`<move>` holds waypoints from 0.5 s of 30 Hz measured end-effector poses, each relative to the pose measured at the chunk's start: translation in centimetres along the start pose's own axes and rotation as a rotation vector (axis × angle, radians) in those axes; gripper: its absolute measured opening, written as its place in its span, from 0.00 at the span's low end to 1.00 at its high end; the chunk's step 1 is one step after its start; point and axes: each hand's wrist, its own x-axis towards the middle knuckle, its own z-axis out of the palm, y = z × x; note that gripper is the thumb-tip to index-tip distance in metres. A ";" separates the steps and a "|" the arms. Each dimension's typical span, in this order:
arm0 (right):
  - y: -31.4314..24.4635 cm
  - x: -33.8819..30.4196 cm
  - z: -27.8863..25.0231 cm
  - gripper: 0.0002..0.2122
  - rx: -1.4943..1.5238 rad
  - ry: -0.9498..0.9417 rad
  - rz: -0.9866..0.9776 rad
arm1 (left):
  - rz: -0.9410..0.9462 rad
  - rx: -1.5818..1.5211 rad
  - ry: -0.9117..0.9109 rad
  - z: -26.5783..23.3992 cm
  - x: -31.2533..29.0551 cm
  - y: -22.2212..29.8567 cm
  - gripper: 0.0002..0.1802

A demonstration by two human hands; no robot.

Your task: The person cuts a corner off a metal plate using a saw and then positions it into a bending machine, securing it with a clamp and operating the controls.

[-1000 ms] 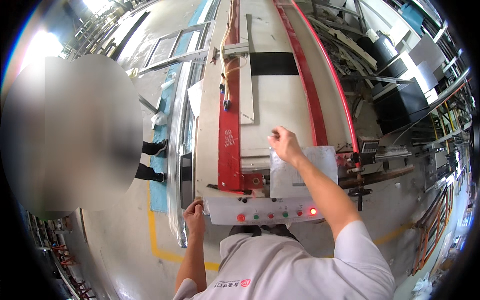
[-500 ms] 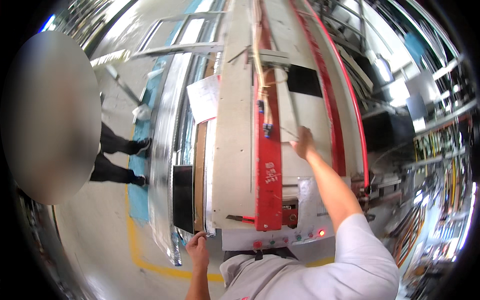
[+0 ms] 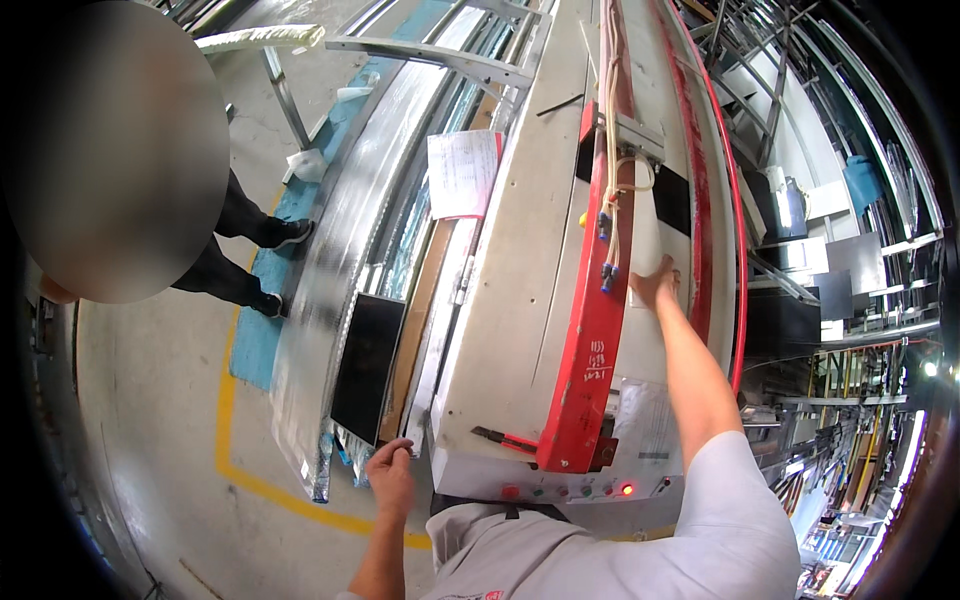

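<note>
My right hand [image 3: 656, 283] reaches over the pale machine bed, just right of a long red beam [image 3: 582, 370]. Its thumb stands apart from the fingers, and I see nothing held in it. Beyond it a black piece [image 3: 672, 198] lies on the bed, partly covered by the beam. My left hand [image 3: 392, 482] is closed with fingers curled, near the lower end of a brown strip [image 3: 412, 340]; what it pinches, if anything, does not show. Beside that strip a black rectangular panel [image 3: 368, 368] rests on a stack of long profiles wrapped in clear film [image 3: 325, 330].
A red-handled cutter [image 3: 505, 438] lies at the near end of the bed [image 3: 500, 330], above a row of buttons with one red light [image 3: 627, 490]. Paper [image 3: 463, 172] lies on the profiles. At left another person stands on a blue strip [image 3: 258, 340]. Racks fill the right.
The view has turned, shifting the machine rightward and tilting it. My right hand still reaches over the bed, its fingers now more spread. My left hand stays low beside the profiles.
</note>
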 end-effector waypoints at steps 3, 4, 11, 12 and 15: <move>1.0 -0.9 -3.9 0.46 0.064 0.028 -0.052 | 0.054 0.077 -0.015 1.6 2.2 3.9 0.11; 1.6 -1.6 -5.1 0.45 0.114 0.069 -0.085 | 0.080 0.112 -0.025 2.6 3.5 5.5 0.11; 11.0 -3.7 -5.9 0.43 0.536 0.151 -0.232 | 0.410 0.372 -0.329 16.9 21.3 14.2 0.15; 10.8 -4.5 -6.0 0.43 0.606 0.110 -0.229 | 0.473 0.438 -0.367 19.3 25.4 15.0 0.16; 11.7 -7.9 -7.5 0.43 0.834 0.003 -0.198 | 0.696 0.562 -0.352 29.0 31.8 20.7 0.14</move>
